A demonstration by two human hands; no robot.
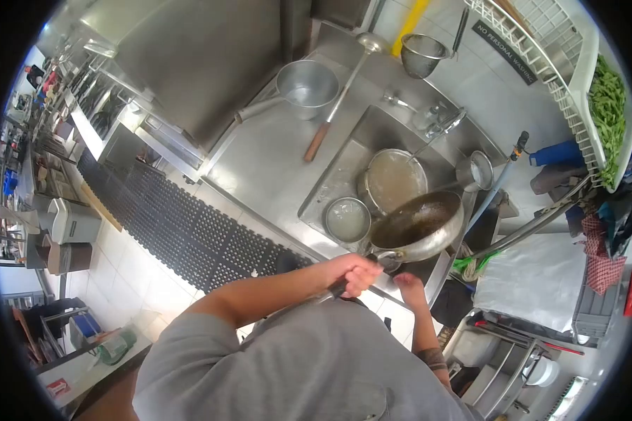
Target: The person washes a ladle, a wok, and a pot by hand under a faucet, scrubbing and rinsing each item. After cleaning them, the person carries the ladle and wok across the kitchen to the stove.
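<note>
My left hand (pixel 354 274) is wrapped around the dark handle of a large wok (pixel 428 242). The wok is tilted over the right front of a steel sink (pixel 323 193), and its inside looks brown and stained. Close below the wok's near side is my right hand (pixel 409 288). Its fingers are mostly hidden, so I cannot see whether it holds anything. Inside the sink, a pot (pixel 397 179) of cloudy brownish water stands behind the wok. A smaller round container (pixel 347 219) with cloudy liquid sits at the sink's left front.
On the steel drainboard lie a saucepan (pixel 307 88) and a long ladle (pixel 340 102) with a wooden handle. A strainer (pixel 423 56) hangs on the wall. The tap (pixel 442 123) and a small metal pot (pixel 475 170) are at the sink's back right. Black rubber matting (pixel 189 231) covers the floor.
</note>
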